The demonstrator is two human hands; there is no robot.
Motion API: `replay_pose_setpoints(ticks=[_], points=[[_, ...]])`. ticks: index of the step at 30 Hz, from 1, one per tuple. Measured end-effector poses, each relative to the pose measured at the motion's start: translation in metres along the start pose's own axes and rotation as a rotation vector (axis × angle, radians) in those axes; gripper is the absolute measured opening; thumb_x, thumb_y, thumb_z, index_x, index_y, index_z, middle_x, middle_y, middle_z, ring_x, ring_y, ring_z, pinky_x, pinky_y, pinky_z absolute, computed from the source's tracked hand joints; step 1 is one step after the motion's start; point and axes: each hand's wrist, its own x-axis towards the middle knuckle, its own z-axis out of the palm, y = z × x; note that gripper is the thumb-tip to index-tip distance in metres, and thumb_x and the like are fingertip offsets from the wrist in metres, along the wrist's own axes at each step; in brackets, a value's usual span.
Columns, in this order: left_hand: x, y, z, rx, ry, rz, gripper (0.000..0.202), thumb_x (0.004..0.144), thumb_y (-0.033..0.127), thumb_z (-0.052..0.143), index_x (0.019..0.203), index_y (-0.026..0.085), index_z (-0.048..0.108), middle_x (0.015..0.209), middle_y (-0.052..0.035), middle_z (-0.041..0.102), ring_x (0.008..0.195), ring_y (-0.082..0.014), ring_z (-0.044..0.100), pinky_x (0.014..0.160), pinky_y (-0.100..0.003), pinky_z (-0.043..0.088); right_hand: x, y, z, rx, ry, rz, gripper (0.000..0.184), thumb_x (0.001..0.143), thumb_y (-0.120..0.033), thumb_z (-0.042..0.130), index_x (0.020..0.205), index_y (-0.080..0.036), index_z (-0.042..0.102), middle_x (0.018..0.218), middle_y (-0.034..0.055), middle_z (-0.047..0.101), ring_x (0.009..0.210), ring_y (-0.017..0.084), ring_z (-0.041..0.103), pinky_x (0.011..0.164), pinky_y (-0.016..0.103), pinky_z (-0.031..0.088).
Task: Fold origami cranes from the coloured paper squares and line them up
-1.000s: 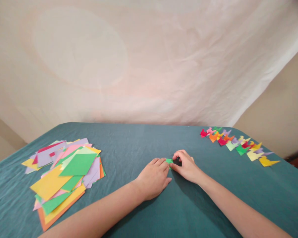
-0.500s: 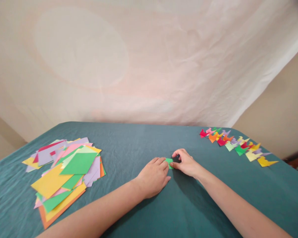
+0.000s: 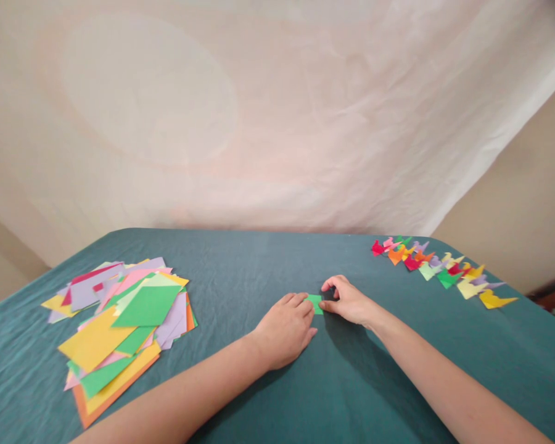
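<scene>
Near the middle of the teal-covered table lies a small piece of green paper (image 3: 315, 304), seen only between my two hands. My left hand (image 3: 287, 330) rests over its left part, fingers together and bent down, holding it against the cloth. From the other side, the thumb of my right hand (image 3: 346, 302) meets the paper's right edge. The right index finger curls above the thumb, and a gap shows between them. How the paper is folded under the fingers is hidden.
To the left, loose coloured paper sheets (image 3: 145, 306) lie in an overlapping pile. Several small folded paper birds (image 3: 448, 279) stand in rows along the table's right side. Behind the teal tablecloth (image 3: 259, 259) hangs a pale cloth (image 3: 277, 123).
Slightly more of the green paper shows between my hands. My right hand has shifted a touch to the right; my left hand stays nearly where it was.
</scene>
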Motion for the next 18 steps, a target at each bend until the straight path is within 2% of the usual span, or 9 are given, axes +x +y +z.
replay_pose_setpoints(ticks=[5, 9, 11, 14, 18], points=[[0.0, 0.0, 0.002, 0.008, 0.003, 0.006, 0.034, 0.091, 0.037, 0.037, 0.11, 0.013, 0.054, 0.11, -0.0096, 0.057, 0.117, -0.0223, 0.043, 0.1, -0.036, 0.029, 0.0, 0.002, -0.002, -0.004, -0.012, -0.013, 0.025, 0.065, -0.023, 0.069, 0.086, -0.02, 0.056, 0.087, -0.0001, 0.047, 0.07, 0.012, 0.049, 0.065, 0.026, 0.042], [-0.001, 0.0, 0.003, 0.001, 0.004, -0.002, 0.035, 0.091, 0.037, 0.038, 0.11, 0.013, 0.054, 0.112, -0.0097, 0.056, 0.117, -0.023, 0.042, 0.1, -0.036, 0.029, -0.002, 0.006, -0.006, 0.049, -0.065, -0.069, 0.019, 0.073, -0.028, 0.061, 0.089, -0.019, 0.055, 0.09, 0.0017, 0.048, 0.071, 0.012, 0.05, 0.067, 0.027, 0.044], [-0.001, 0.0, 0.003, -0.005, 0.003, -0.003, 0.035, 0.091, 0.037, 0.039, 0.11, 0.012, 0.054, 0.112, -0.0097, 0.056, 0.117, -0.023, 0.042, 0.1, -0.035, 0.029, -0.006, 0.009, -0.01, 0.105, -0.1, -0.128, 0.017, 0.079, -0.026, 0.054, 0.094, -0.019, 0.054, 0.095, 0.003, 0.049, 0.073, 0.013, 0.051, 0.07, 0.028, 0.046], [0.0, 0.001, 0.003, -0.009, 0.003, -0.009, 0.035, 0.091, 0.037, 0.039, 0.11, 0.012, 0.054, 0.112, -0.01, 0.056, 0.116, -0.0229, 0.042, 0.099, -0.035, 0.03, -0.014, 0.012, -0.015, 0.147, -0.121, -0.277, 0.023, 0.083, -0.017, 0.045, 0.104, -0.021, 0.053, 0.102, 0.0044, 0.051, 0.085, 0.014, 0.053, 0.08, 0.03, 0.045], [0.0, 0.001, 0.001, -0.013, 0.001, -0.011, 0.035, 0.091, 0.037, 0.039, 0.11, 0.012, 0.054, 0.111, -0.0098, 0.056, 0.115, -0.0228, 0.043, 0.099, -0.035, 0.03, -0.028, 0.012, -0.016, 0.078, -0.029, -0.439, 0.036, 0.086, -0.009, 0.033, 0.11, -0.024, 0.056, 0.109, 0.0065, 0.053, 0.101, 0.017, 0.051, 0.091, 0.034, 0.04]])
